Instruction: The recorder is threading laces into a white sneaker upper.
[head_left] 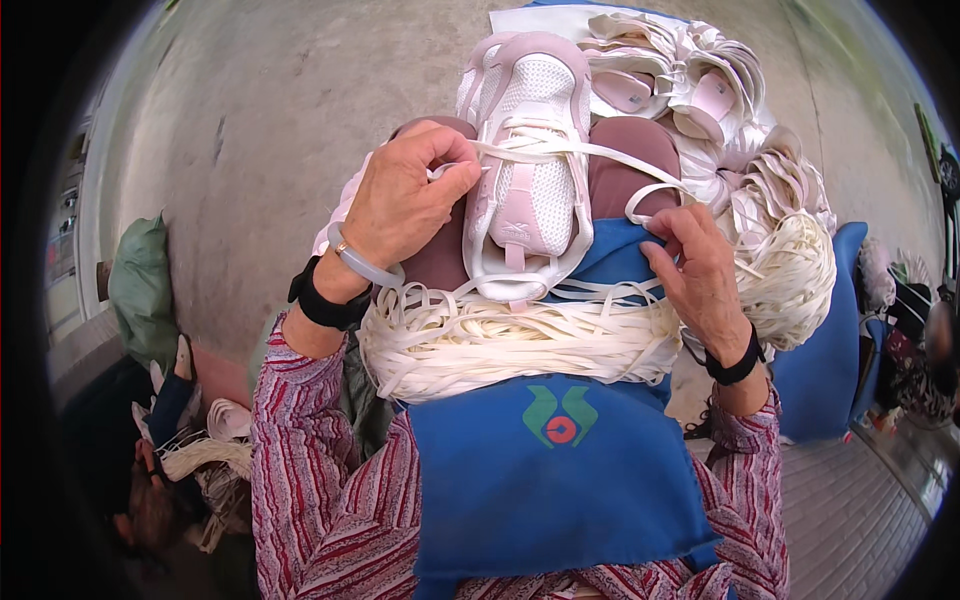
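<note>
A white and pink sneaker rests between my knees, its toe pointing away and its collar facing me. A flat white shoelace crosses its upper and runs out to both sides. To the left of the shoe, my left hand pinches one end of the lace between thumb and fingers. My right hand is on the right side, fingers curled at the lace's other end, which loops beside the fingertips. Below the shoe, a thick bundle of off-white laces lies across my lap on a blue apron.
Several pale shoe uppers are stacked at the far right. Next to them hangs another bundle of laces, near a blue cloth-like panel. A green sack stands at the left. Another person's hand shows at the lower left, by more laces.
</note>
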